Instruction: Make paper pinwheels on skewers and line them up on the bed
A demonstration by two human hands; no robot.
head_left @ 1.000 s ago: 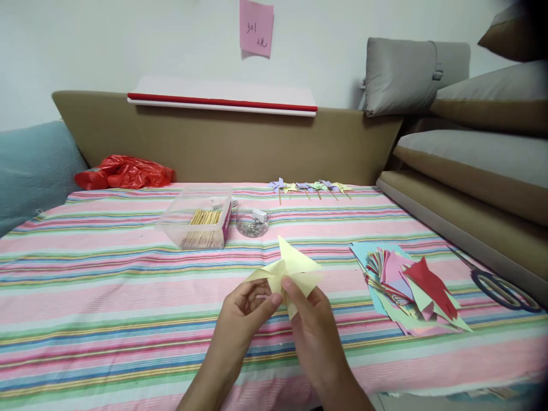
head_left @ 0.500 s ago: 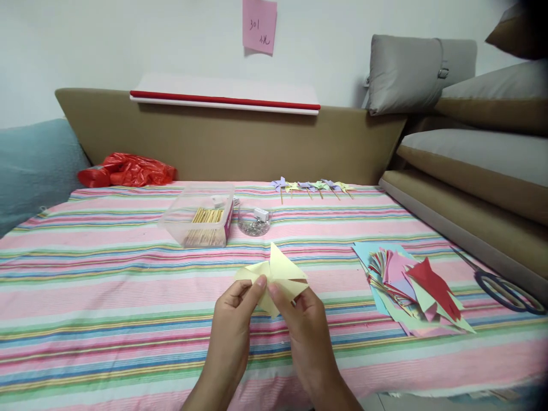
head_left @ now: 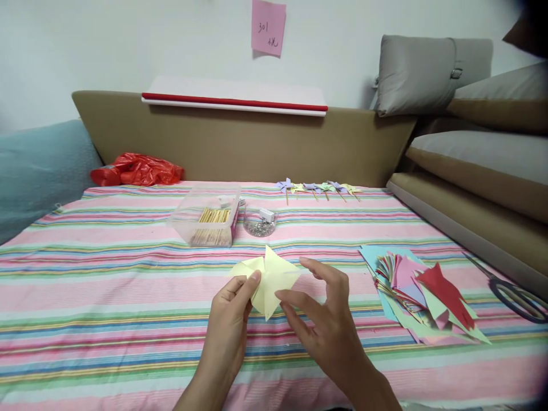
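A pale yellow paper (head_left: pixel 276 279), cut and partly folded like a pinwheel, is held above the striped cloth. My left hand (head_left: pixel 233 311) pinches it near the centre, thumb on top and fingers underneath. On the paper's right side, my right hand (head_left: pixel 327 311) has its fingers spread, with one fingertip at the paper's lower right edge. Beyond the paper are a clear round dish (head_left: pixel 260 224) with small metal pins and a white block, and a clear plastic box (head_left: pixel 184 220) with many wooden sticks.
Coloured paper pieces (head_left: pixel 440 297) lie in a pile at the right, with scissors (head_left: pixel 520 299) beside them. Several finished pinwheels (head_left: pixel 317 188) line the back edge. A red plastic bag (head_left: pixel 145 170) sits at the back left; cushions (head_left: pixel 475 188) are stacked at the right.
My right hand has let go of the yellow paper's centre, moved right and spread its fingers. The right side of the paper now lies flatter. The view has shifted slightly left.
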